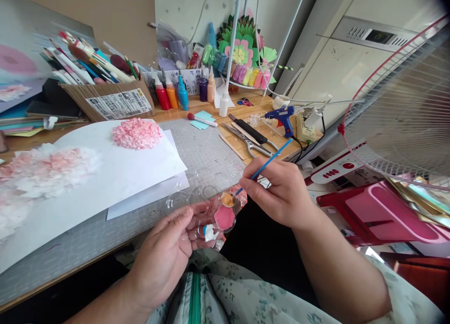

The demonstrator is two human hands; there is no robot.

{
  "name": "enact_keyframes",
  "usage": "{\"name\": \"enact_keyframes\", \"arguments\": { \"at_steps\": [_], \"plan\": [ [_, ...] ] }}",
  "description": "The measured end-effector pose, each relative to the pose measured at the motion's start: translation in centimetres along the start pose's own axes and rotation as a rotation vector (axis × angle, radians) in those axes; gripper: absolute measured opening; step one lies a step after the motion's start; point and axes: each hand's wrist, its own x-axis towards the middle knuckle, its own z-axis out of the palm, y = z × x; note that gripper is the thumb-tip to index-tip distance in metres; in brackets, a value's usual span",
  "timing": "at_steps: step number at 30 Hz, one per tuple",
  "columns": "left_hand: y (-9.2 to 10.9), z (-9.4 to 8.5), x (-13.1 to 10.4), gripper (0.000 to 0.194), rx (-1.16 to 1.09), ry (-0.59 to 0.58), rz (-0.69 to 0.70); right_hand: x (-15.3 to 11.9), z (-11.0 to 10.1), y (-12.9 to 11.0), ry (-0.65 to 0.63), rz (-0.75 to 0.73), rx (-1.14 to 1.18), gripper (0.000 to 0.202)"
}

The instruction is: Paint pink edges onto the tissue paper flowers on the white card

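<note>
My left hand (168,244) holds a clear plastic paint palette (177,201) with round wells, tilted over my lap at the table's edge. Orange-yellow paint (228,200), pink paint (225,218) and white paint with a touch of blue (210,232) fill wells on its right side. Pinched in my right hand (277,190) is a thin blue paintbrush (270,159); its lower end is close to the orange-yellow well. Whether the tip touches the paint I cannot tell. A pink ruffled paper flower (137,133) lies on white paper (133,174) to the left.
Scissors (248,140), a black-handled tool (248,128) and a blue glue gun (282,119) lie at the back right. Behind stand paint bottles (172,95) and a cardboard box (116,101) of brushes. A fan (401,108) stands close on the right, above a pink stool (393,211).
</note>
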Motion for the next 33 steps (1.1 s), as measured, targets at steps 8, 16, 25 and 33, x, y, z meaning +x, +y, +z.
{"name": "enact_keyframes", "arguments": {
  "at_steps": [8,16,25,33],
  "plan": [
    [0.06,0.14,-0.16,0.035,-0.008,0.036,-0.02,-0.02,-0.04,0.04,-0.03,0.001,0.021,0.012],
    [0.1,0.1,-0.13,0.036,-0.005,0.033,-0.019,-0.15,-0.06,0.04,-0.031,0.007,0.016,0.013],
    [0.16,0.13,-0.33,0.035,0.018,0.031,-0.004,-0.05,-0.01,-0.07,-0.032,-0.007,0.022,0.012],
    [0.39,0.37,-0.26,0.031,0.021,0.019,0.011,-0.1,-0.04,-0.3,-0.01,-0.015,0.025,0.012]
  ]
}}
